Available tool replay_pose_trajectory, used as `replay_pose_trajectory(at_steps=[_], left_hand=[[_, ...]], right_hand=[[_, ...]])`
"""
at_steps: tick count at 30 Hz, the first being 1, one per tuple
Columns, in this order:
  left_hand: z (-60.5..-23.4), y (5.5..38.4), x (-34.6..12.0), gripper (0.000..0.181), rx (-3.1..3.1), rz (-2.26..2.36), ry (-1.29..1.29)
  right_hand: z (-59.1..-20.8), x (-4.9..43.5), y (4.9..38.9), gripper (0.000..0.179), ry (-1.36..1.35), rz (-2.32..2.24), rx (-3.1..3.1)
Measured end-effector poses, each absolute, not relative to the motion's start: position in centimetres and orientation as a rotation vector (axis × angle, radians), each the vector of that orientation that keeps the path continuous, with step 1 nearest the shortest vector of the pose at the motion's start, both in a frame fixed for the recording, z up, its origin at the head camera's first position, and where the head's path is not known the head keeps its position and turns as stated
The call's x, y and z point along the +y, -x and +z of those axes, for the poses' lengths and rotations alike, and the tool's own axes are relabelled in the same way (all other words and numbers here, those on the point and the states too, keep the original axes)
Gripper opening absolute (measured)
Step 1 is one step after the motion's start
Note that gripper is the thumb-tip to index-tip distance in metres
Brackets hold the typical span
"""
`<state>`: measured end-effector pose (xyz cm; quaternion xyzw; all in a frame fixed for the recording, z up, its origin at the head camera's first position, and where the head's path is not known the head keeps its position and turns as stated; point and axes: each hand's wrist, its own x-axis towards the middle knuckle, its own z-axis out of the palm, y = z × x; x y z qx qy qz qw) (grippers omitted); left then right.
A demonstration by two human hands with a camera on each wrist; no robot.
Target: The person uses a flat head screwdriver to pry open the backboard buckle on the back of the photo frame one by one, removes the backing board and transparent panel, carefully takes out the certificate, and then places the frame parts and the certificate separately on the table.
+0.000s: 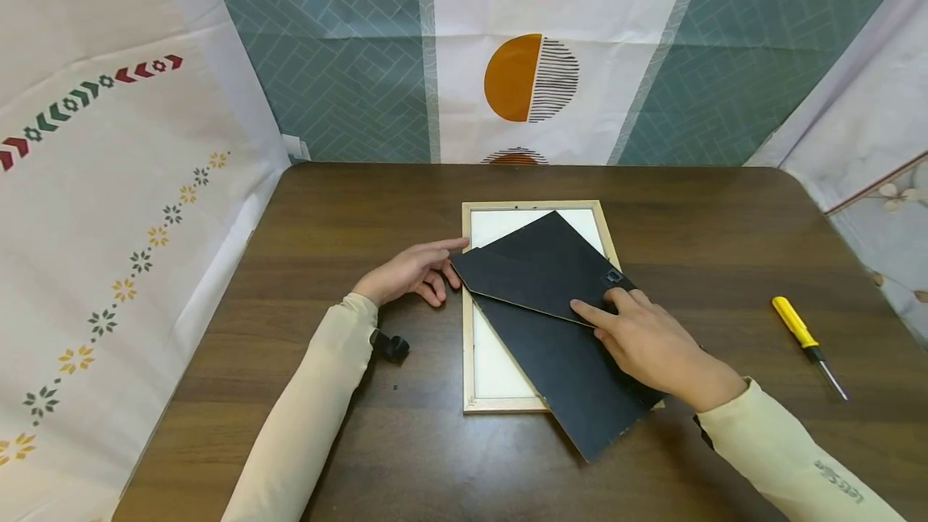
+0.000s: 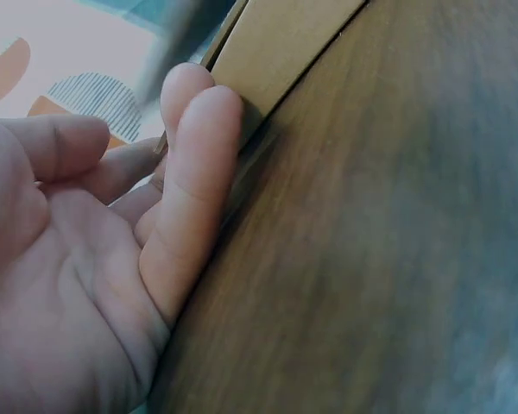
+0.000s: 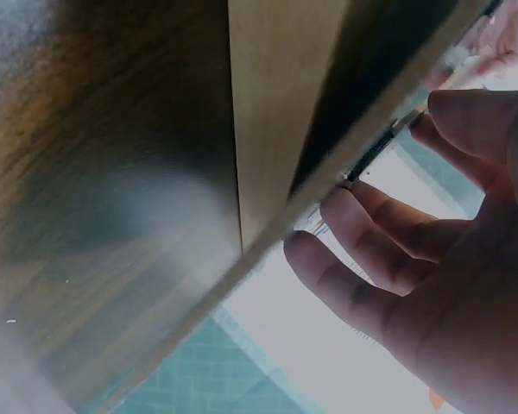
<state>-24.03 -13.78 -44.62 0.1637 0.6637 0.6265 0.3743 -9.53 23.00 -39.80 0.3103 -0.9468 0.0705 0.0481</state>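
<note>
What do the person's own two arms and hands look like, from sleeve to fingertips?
Both the left hand and right hand are bare, with no gloves. Long, pale cream fabric sleeves cover both forearms. A small black rounded device sits at the left cuff; a dark sliver shows by the right. The right sleeve bears small dark lettering, too small to read surely.

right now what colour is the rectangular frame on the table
The rectangular frame is a pale, light-wood beige; it shows best in the head view.

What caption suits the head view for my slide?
Right hand touching a black rectangular board askew over a pale rectangular wooden frame; yellow-handled screwdriver at right.
</note>
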Motion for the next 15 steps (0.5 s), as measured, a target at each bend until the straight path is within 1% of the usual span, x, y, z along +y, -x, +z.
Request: replay_pose_trajectory(at_steps=[10,13,15], left_hand=[[-45.3,23.8,-13.4,0.052,1.839,1.647,-0.440],[-45.1,23.8,-13.3,0.053,1.835,1.655,-0.425],[-45.0,23.7,-13.2,0.053,1.832,1.653,-0.423]], right_hand=[[-39.9,22.8,9.4,0.054,-0.949,0.200,-2.867],[-39.7,23.5,9.4,0.052,-0.896,0.341,-2.922],[-39.3,24.5,9.2,0.050,-0.812,0.467,-2.981]])
